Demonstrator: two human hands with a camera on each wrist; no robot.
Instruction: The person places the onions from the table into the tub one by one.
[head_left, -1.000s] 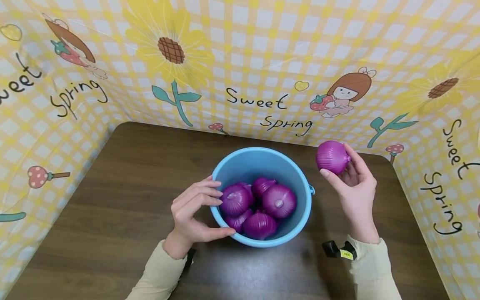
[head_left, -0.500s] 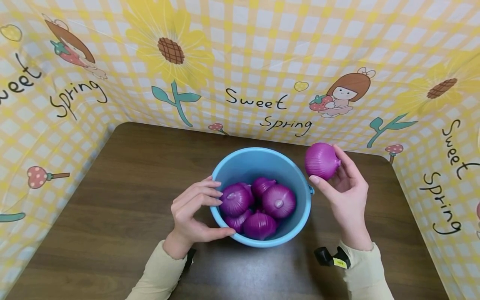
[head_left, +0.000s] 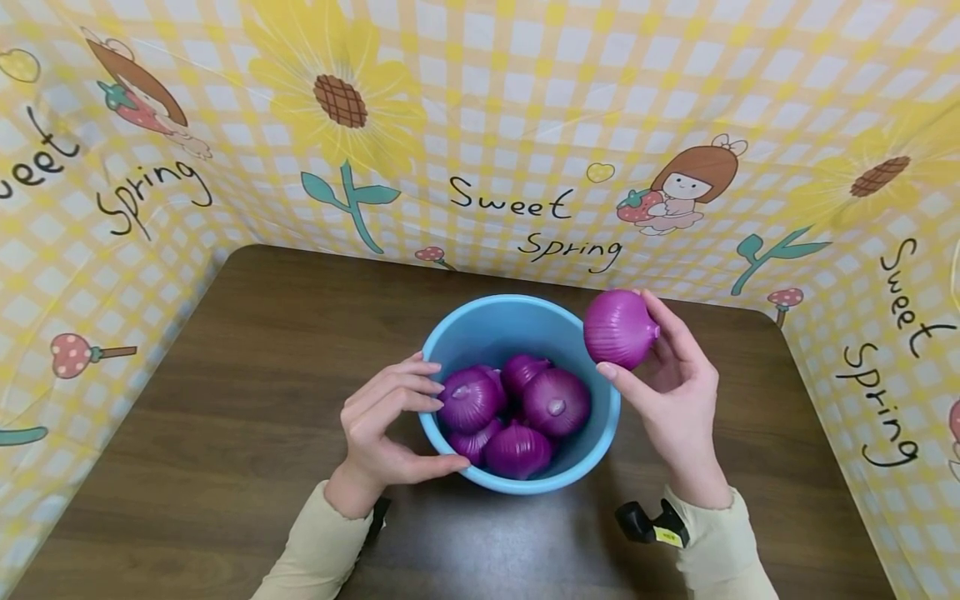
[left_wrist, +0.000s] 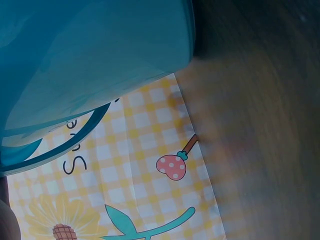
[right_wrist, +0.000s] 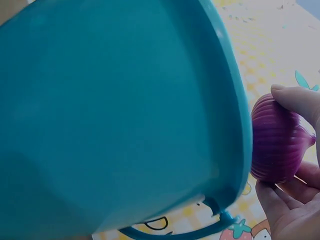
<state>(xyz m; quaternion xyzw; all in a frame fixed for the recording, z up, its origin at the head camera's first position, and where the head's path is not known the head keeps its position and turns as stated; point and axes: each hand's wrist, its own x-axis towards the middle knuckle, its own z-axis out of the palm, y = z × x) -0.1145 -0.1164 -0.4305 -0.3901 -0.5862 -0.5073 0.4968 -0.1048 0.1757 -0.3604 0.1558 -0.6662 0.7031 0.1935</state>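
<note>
In the head view a blue bucket (head_left: 442, 333) stands on the table with several purple onions (head_left: 557, 402) inside. My left hand (head_left: 390, 421) holds the bucket's left rim, its fingertips over the edge and its thumb at the near side. Between thumb and fingers my right hand (head_left: 678, 392) grips one more onion (head_left: 619, 329), raised at the bucket's right rim and partly overlapping it in this view. From the right wrist, this held onion (right_wrist: 275, 140) appears just beyond the bucket's rim (right_wrist: 240, 110). The left wrist view shows mainly the bucket's outer wall (left_wrist: 100, 55).
The dark wooden table (head_left: 225, 400) extends around the bucket. A yellow checked cloth (head_left: 510, 108) with printed flowers and lettering walls it at the back and both sides. The bucket's blue handle (right_wrist: 185, 232) hangs low along its far side.
My right hand has moved left with the onion, from right of the bucket to its right rim. My left hand and the bucket have stayed in place.
</note>
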